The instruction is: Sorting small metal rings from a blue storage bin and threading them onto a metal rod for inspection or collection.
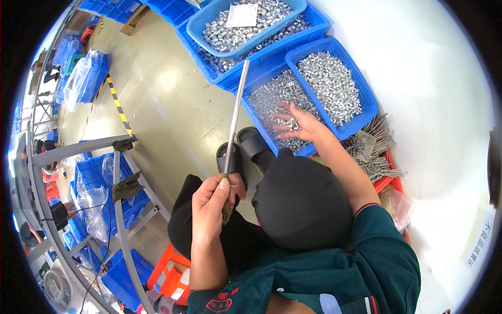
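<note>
My left hand [210,204] is closed round the lower end of a long silver metal rod [236,115], which stands nearly upright. A dark green cloth [226,213] shows below the fist at the rod's base. Over the blue crate [260,123] my right hand [303,124] is palm up with fingers spread. A few small shiny metal pieces [294,124] rest on its palm, and many similar loose metal parts [282,90] lie beneath it. Beside that hand, a blue basket [361,89] holds small silver metal fittings [329,83].
Farther off, another blue basket [194,32] of metal parts sits on a larger blue bin [209,70]. At right, thin metal rods [374,162] lie in a red crate [396,175] beside a white surface [434,131]. A grey metal frame [121,220] stands at left.
</note>
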Demonstrator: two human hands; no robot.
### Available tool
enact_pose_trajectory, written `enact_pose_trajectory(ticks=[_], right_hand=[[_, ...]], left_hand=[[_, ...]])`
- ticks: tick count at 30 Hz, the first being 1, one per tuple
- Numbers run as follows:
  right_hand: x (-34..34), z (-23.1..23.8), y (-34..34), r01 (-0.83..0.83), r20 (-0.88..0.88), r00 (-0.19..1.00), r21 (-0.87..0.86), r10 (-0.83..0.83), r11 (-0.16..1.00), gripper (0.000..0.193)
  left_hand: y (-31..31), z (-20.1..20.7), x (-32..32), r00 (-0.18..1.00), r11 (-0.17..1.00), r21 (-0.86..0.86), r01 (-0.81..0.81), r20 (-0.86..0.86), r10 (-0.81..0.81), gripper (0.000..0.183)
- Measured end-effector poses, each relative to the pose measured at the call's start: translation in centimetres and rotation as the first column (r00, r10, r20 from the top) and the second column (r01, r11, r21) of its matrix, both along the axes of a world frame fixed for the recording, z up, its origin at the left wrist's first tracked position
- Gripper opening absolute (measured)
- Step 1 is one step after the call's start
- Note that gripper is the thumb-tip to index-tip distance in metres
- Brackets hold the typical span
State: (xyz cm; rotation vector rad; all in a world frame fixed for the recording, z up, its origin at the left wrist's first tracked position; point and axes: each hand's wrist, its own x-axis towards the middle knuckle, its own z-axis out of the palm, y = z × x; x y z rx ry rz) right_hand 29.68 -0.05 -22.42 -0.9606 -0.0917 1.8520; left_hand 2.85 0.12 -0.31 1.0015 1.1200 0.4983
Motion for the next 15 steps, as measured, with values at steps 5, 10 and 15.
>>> enact_pose_trajectory(ticks=[5,10,15], right_hand=[[-0.3,1.7,-0.6,-0.252,0.495,0.832,-0.065,0.25,0.966,0.045],[0.0,1.9,-1.7,-0.053,0.047,0.998,0.062,0.05,0.997,0.049],[0.8,3.3,-3.7,0.19,-0.349,0.926,0.099,-0.144,0.977,0.054]], left_hand=[[-0.2,0.3,-0.1,1.0,1.0,0.018,0.004,-0.001,-0.004,0.023],[-0.1,0.2,-0.2,0.999,1.0,0.011,0.015,0.031,-0.015,0.024],[-0.3,-0.2,-1.0,0.999,1.0,0.028,0.009,-0.049,-0.007,0.024]])
